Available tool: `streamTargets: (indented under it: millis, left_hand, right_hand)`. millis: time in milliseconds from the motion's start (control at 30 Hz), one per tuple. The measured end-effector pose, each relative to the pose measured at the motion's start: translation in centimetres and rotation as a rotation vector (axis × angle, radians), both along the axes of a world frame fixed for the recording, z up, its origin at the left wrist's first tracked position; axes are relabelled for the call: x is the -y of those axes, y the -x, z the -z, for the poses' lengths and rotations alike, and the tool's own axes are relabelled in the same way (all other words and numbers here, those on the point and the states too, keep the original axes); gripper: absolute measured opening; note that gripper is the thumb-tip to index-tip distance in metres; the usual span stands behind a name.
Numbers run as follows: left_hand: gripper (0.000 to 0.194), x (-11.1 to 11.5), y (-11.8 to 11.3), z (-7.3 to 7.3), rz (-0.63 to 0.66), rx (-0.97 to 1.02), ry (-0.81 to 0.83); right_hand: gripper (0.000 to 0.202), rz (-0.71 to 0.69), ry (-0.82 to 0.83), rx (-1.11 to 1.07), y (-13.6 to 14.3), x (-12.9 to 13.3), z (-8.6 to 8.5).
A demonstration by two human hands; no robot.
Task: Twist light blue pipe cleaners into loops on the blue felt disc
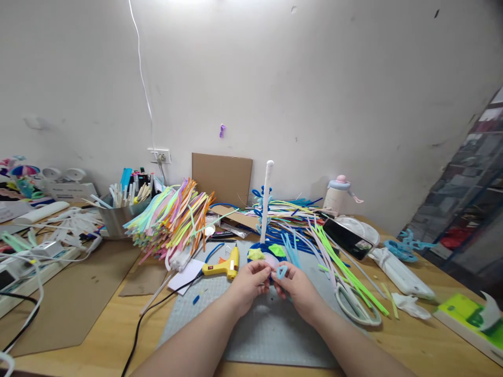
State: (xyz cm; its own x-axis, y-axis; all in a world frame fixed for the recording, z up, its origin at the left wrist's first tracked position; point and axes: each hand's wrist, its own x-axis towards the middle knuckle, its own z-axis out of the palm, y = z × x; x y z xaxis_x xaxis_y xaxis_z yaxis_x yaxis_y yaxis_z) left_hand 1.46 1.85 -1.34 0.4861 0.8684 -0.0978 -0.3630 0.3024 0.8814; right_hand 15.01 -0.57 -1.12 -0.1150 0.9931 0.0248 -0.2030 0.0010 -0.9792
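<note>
Over the grey cutting mat my two hands meet fingertip to fingertip. My right hand pinches a light blue pipe cleaner bent into a small loop. My left hand is closed at the fingertips right beside it; whatever it may hold is hidden. Just behind the hands stands a white-wrapped upright stick on a dark blue base, with a pale yellow piece, a bright green piece and a pale pink one around its foot. Several light blue pipe cleaners lie behind my right hand.
A yellow glue gun lies left of my hands, its black cord running forward. Scissors and green pipe cleaners lie right, beside a phone. A large pipe-cleaner bundle, a metal container and a bottle stand farther back.
</note>
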Motion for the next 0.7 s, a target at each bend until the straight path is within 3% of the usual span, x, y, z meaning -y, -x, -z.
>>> streamTargets:
  millis: [133,333,433,600,700]
  left_hand:
    - [0.031,0.1,0.1,-0.1,0.077,0.051,0.041]
    - [0.037,-0.2,0.1,0.0,0.062,-0.200,-0.181]
    - [0.032,-0.5,0.2,0.1,0.040,-0.256,-0.193]
    - [0.029,-0.9,0.4,-0.3,-0.045,-0.018,-0.014]
    - [0.026,-0.6,0.7,-0.8,-0.010,0.123,0.075]
  right_hand:
    - [0.028,-0.091,0.052,-0.057,-0.3,0.0,-0.1]
    - [0.032,-0.180,0.066,0.113,-0.2,0.3,-0.2]
    - [0.032,-0.207,0.075,0.133,-0.2,0.5,-0.4]
    - [0.031,-0.178,0.161,-0.065,-0.8,0.2,-1.0]
    - [0.023,-0.162,0.222,-0.201,-1.2,-0.1,-1.1]
